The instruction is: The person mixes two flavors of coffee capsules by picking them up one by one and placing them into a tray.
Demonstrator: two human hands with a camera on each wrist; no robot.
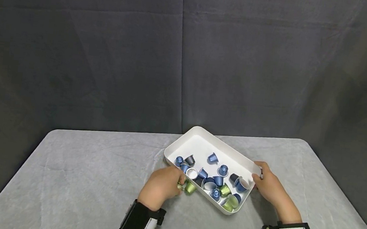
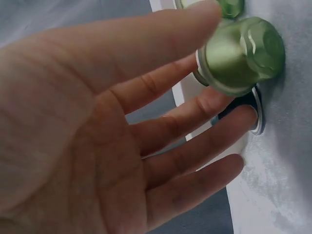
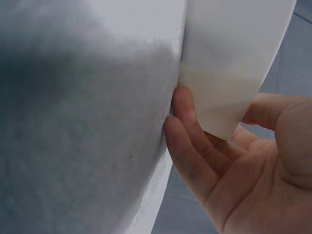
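Now the right hand (image 1: 271,187) grips the right-hand corner of the white rectangular plastic tray (image 1: 201,140), thumb over the rim and fingers (image 3: 187,131) curled under the wall, as the right wrist view shows. The left hand (image 1: 162,186) lies at the tray's near long side with its fingers loosely spread, not closed; in the left wrist view its fingertips touch a green metallic coffee capsule (image 2: 241,53) lying on its side on the grey tablecloth (image 1: 81,178), just outside the tray wall, with a dark capsule (image 2: 248,114) touching the fingers below it. The tray lies diagonally on the cloth, its long axis running from far left to near right, and its right corner looks slightly lifted. Inside it the capsules crowd toward the near end: roughly a dozen blue ones and about three green ones, though the heap is too tangled for a sure count; one blue capsule (image 1: 212,158) sits apart from the rest, toward the tray's far end. Black straps wrap both wrists.
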